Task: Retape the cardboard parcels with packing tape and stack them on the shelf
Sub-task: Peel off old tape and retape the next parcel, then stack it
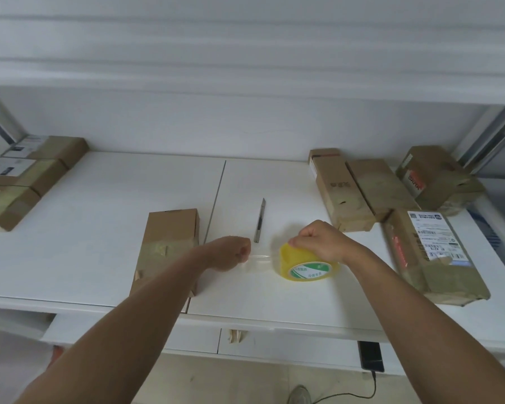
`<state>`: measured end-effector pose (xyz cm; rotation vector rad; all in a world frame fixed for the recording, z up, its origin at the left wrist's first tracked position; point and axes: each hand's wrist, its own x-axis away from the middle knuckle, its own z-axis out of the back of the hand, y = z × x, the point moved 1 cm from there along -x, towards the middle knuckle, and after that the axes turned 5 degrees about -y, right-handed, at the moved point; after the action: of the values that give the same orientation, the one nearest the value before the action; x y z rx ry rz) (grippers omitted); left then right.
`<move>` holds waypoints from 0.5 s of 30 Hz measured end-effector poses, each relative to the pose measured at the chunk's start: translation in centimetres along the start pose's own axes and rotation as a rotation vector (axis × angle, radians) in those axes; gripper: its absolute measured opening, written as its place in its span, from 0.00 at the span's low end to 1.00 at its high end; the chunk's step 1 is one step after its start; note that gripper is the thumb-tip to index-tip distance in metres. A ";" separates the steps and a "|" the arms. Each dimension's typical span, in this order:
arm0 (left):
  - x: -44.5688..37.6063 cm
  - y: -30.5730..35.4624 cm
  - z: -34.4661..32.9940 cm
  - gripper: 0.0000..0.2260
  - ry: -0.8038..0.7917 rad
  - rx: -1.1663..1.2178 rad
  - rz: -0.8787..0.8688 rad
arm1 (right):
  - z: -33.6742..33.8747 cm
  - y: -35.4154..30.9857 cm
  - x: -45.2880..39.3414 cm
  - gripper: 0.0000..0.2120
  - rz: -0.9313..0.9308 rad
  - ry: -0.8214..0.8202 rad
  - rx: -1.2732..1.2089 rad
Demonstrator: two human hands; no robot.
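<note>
Right hand point(322, 242) clenched on yellow tape roll point(306, 265) on worktop point(99, 228); left hand point(231, 253) pinching drawn-out clear strip point(260, 257). Knife point(260, 221) just behind.

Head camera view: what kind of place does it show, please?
Probably a small parcel packing or mailroom station. Taped cardboard parcels with shipping labels lie on a white worktable, a yellow tape roll is being unrolled, and a utility knife lies nearby.
</note>
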<state>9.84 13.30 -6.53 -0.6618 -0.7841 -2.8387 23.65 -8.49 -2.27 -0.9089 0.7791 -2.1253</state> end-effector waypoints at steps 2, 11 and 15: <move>0.1 0.0 0.1 0.12 0.000 -0.004 0.011 | 0.1 0.0 0.0 0.21 -0.003 0.006 0.011; 0.4 -1.3 0.5 0.15 0.058 0.090 0.052 | 0.2 0.0 0.2 0.22 -0.011 0.008 0.016; 0.7 -1.5 0.9 0.09 0.020 -0.009 0.045 | 0.2 0.0 0.3 0.22 -0.011 0.011 -0.001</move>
<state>9.20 15.04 -6.16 -0.6435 -0.7436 -2.8057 23.63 -8.78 -1.99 -0.9047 0.7821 -2.1411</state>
